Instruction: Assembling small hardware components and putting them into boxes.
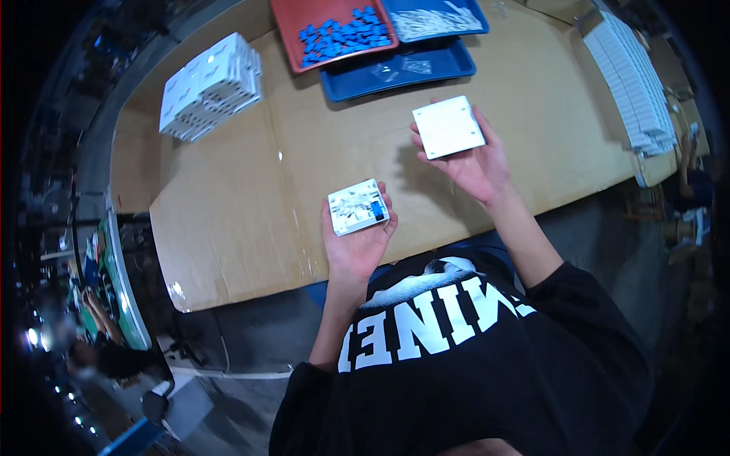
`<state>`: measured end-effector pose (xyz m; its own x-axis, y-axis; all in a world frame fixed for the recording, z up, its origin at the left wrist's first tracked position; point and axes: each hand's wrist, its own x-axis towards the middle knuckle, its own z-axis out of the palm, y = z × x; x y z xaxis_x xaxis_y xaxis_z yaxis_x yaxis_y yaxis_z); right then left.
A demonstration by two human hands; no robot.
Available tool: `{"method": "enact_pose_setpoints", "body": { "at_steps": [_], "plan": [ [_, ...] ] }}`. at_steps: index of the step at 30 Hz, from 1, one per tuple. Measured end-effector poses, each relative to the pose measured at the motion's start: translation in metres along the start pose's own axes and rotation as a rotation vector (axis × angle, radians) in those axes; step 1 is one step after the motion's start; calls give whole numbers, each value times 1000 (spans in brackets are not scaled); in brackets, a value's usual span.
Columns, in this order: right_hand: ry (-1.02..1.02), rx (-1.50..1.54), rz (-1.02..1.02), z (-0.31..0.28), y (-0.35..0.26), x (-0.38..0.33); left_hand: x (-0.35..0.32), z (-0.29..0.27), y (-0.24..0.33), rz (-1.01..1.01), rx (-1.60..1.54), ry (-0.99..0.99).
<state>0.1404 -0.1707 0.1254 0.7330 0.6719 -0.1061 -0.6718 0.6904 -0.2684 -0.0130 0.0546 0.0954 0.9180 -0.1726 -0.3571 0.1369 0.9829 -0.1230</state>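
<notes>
On the palm of my left hand (357,254) rests a square white plastic housing (351,210), its inner side turned up. Small fittings and a blue block (378,210) show inside it, the block near its right edge. My left fingers curl around its sides. Farther off and to the right, my right hand (487,166) grips a flat square white cover (447,129) by its edges, with the smooth face up and small holes near the corners. The two white parts are apart, both held above the brown cardboard-covered table (251,220).
At the far side a red tray (285,38) holds many blue blocks. A blue tray (479,21) of thin white pieces overlaps another blue tray (334,86) with clear bits. White boxes stand stacked (205,83) at left; white panels (627,80) line the right. Another person (114,353) is at lower left.
</notes>
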Motion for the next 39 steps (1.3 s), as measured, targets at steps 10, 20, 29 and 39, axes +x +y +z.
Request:
{"method": "enact_pose_setpoints", "body": {
  "at_steps": [10,20,29,39],
  "plan": [
    [39,-302,18,-10,23,-2,9,14,-17,-98,198,143],
    [22,-1173,-7,-17,50,0,18,5,-31,-161,286,228],
    [-85,-1269,93,-23,58,-1,19,8,-35,-113,353,282],
    [-152,-1354,175,-18,64,-4,25,-5,-32,-74,343,291]
  ]
}}
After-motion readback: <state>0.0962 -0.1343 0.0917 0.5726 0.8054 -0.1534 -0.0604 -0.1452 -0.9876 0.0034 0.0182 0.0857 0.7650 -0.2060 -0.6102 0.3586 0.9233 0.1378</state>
